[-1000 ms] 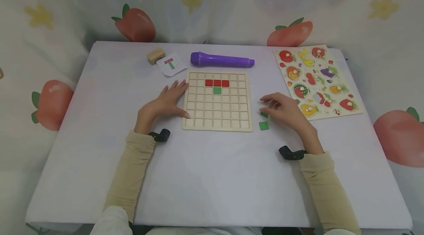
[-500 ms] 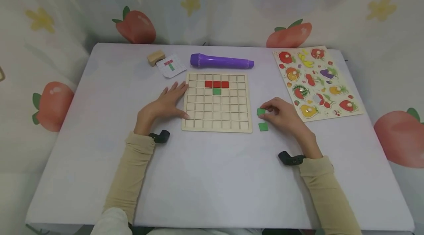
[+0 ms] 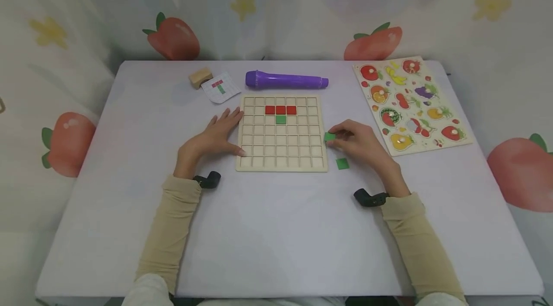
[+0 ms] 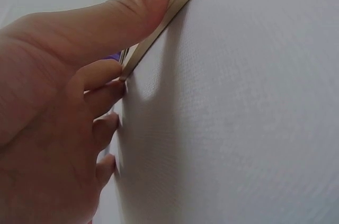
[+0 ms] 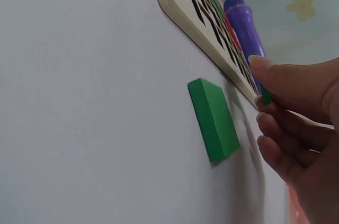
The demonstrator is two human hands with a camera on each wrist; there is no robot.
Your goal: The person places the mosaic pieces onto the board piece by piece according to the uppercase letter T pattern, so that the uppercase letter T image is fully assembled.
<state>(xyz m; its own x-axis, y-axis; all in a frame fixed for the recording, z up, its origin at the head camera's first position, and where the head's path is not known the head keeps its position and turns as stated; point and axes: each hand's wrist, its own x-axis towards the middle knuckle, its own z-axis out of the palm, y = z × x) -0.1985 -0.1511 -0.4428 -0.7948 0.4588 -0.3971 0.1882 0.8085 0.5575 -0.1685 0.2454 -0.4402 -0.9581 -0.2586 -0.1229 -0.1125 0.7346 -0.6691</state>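
Note:
A wooden grid board (image 3: 282, 147) lies mid-table, with three red tiles (image 3: 281, 110) in a row and one green tile (image 3: 281, 119) below the middle one. My left hand (image 3: 212, 135) rests at the board's left edge, fingers spread, thumb on the rim; the left wrist view shows the thumb (image 4: 135, 9) along that edge. Between thumb and fingers, my right hand (image 3: 360, 143) pinches a second green tile (image 3: 330, 136) at the board's right edge; the hand mostly covers it in the right wrist view. Another green tile (image 3: 342, 163) lies on the table just below that hand.
Behind the board lies a purple microphone-shaped tube (image 3: 287, 80). A small card (image 3: 220, 88) printed with a red and green pattern leans by a wooden block (image 3: 200, 77) at back left. The fruit puzzle board (image 3: 410, 104) lies at the right, near my right hand.
My right hand has picked up a green tile from the table and carried it left to the board's right edge. My left hand has stayed in place.

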